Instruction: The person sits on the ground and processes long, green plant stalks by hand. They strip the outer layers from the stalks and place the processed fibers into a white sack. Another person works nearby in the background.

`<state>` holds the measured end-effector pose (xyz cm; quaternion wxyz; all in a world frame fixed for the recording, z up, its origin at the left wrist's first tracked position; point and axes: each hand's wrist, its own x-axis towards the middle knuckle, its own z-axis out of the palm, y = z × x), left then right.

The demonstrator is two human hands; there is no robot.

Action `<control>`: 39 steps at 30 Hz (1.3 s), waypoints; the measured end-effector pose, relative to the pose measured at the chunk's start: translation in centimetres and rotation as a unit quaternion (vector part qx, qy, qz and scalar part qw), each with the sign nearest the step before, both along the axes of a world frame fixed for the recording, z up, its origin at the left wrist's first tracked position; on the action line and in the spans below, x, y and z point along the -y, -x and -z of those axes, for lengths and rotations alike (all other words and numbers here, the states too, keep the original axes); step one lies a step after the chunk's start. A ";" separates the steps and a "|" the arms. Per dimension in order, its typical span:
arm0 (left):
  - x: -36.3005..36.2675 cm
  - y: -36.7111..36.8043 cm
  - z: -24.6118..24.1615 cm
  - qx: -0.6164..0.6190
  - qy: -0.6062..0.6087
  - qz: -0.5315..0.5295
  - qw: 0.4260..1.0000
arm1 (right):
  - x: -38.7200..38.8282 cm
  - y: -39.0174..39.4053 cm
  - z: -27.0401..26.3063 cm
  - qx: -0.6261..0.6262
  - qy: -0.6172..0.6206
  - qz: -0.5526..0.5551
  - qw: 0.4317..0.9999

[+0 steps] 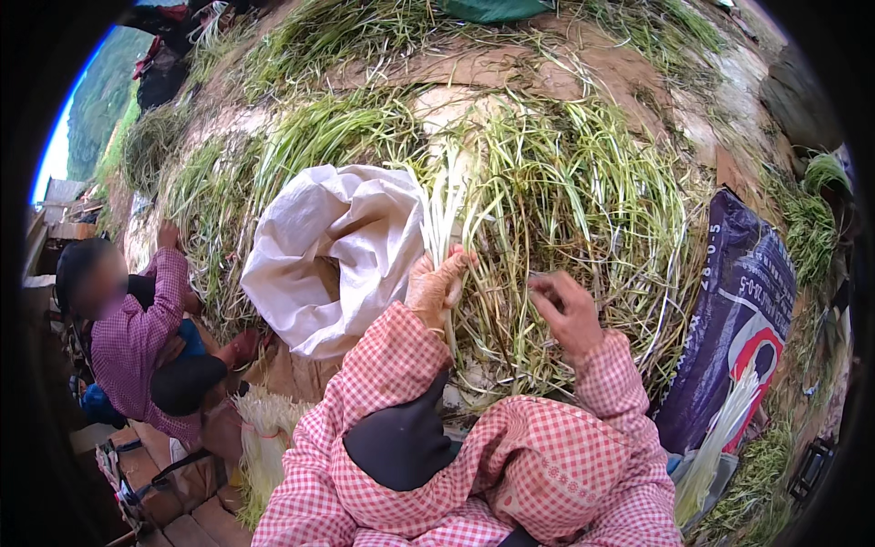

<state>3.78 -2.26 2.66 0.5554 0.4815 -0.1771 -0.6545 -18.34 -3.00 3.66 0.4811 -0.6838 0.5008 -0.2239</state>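
Observation:
My left hand (pixel 435 282) is closed around a small bunch of pale white-green stalks (pixel 443 212), whose ends point away from me, beside the open white woven sack (pixel 307 239). To its right, my right hand (pixel 564 308) is raised over the heap, its thumb and forefinger close together; whether something small is between them I cannot tell. A wide heap of long green leafy stalks (pixel 588 184), mixed with brownish ones, lies before me and under both hands.
At the left a person (pixel 137 342) in a checked shirt sits by more stalks. A tied bundle of pale stalks (pixel 263 437) stands near my left side. A purple printed sack (pixel 724 328) lies at the right, with a pale bundle (pixel 718 444) on its near end.

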 end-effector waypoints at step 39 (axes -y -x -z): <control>1.8 -3.5 -1.1 0.040 -0.002 -0.072 0.997 | -8.4 1.8 10.3 -0.186 -0.189 -0.360 0.894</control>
